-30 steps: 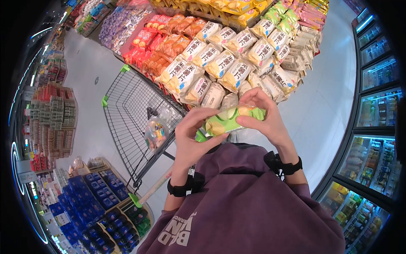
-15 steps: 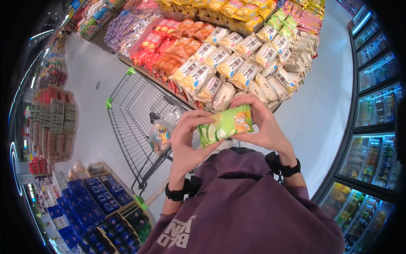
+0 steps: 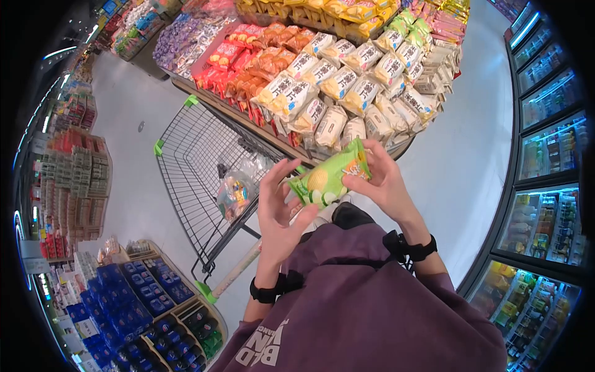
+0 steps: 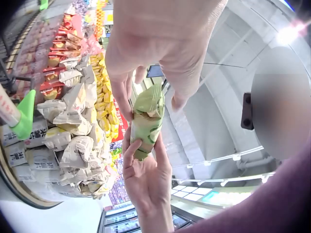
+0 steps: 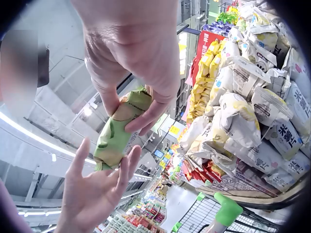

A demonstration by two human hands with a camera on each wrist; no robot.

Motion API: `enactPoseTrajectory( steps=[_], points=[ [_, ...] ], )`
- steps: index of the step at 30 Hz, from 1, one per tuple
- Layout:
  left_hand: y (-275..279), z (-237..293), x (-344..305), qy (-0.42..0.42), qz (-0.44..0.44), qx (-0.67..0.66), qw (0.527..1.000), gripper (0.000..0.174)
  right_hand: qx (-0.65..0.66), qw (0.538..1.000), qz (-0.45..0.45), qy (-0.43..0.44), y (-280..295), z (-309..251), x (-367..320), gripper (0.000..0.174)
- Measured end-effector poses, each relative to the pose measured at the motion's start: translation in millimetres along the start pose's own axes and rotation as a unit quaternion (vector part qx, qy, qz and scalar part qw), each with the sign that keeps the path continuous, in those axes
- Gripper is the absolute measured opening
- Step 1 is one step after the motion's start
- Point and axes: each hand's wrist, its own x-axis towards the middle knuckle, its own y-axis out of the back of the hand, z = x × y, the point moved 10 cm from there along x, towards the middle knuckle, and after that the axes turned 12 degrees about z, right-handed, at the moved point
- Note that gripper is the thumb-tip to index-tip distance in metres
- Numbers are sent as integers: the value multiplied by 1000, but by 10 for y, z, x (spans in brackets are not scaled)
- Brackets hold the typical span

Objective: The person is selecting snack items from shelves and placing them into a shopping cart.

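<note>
A green snack bag point(image 3: 327, 178) with pictures of chips and pale round slices is held in front of the torso. My right hand point(image 3: 385, 187) pinches its right end between thumb and fingers. At the other end, my left hand point(image 3: 279, 214) has its fingers and thumb spread loosely about the bag. From the right wrist, the left hand point(image 5: 97, 194) appears with fingers extended beside the bag's lower end, while the right hand point(image 5: 133, 58) grips the opposite end. In the left wrist view the bag point(image 4: 147, 121) stands upright in the right hand point(image 4: 148, 187).
A shopping cart point(image 3: 204, 133) with a clear bag point(image 3: 235, 192) of items stands at left front. Ahead is a display of white snack bags point(image 3: 288, 94), with red and orange ones beside them. Blue packs point(image 3: 114, 294) are stacked lower left; glass-door coolers point(image 3: 542, 226) line the right.
The snack bag was turned and tilted between both hands, its right end now higher. The left hand's fingers have loosened from it and spread, while the right hand keeps its grip.
</note>
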Motion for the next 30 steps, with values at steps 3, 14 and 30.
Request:
enactPoseTrajectory(
  steps=[3, 14, 30],
  points=[
    [35, -219, 30, 61, -42, 77, 994, 63, -13, 999, -28, 38, -8, -5, -5, 60],
    [-837, -482, 279, 33, -114, 144, 983, 62, -99, 986, 96, 92, 990, -334, 267, 33],
    [-3255, -1310, 1123, 87, -30, 142, 986, 49, -279, 923, 12, 266, 2984, -1666, 1469, 79]
  ],
)
